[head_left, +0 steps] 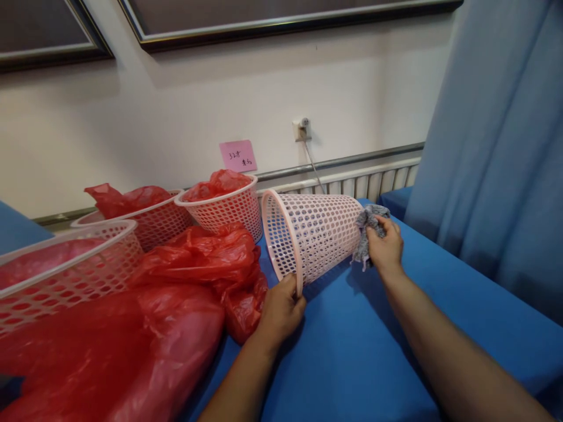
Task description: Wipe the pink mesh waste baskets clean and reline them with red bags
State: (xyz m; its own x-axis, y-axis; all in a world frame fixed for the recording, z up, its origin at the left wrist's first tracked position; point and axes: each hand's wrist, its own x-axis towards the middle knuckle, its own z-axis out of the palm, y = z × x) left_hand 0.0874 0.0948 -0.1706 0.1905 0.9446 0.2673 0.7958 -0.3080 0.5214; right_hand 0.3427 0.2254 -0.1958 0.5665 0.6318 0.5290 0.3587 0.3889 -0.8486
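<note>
A pale pink perforated plastic wastebasket (325,228) lies on its side, its open mouth facing left. My left hand (284,308) is closed on the lower part of its rim, thumb over the edge. At the basket's base end, my right hand (385,240) grips a crumpled grey cloth (367,228) and presses it against the bottom edge. Part of the cloth is hidden behind the fingers. Just left of my left hand lies a heap of red plastic bags (197,258).
More pink baskets stand at left, among them a large one (125,234) and a smaller one (229,205), with red bags inside. Beneath everything is a blue-covered table (352,351). A wall socket (302,130) with a cord, a radiator (396,179) and a blue curtain (497,158) are behind.
</note>
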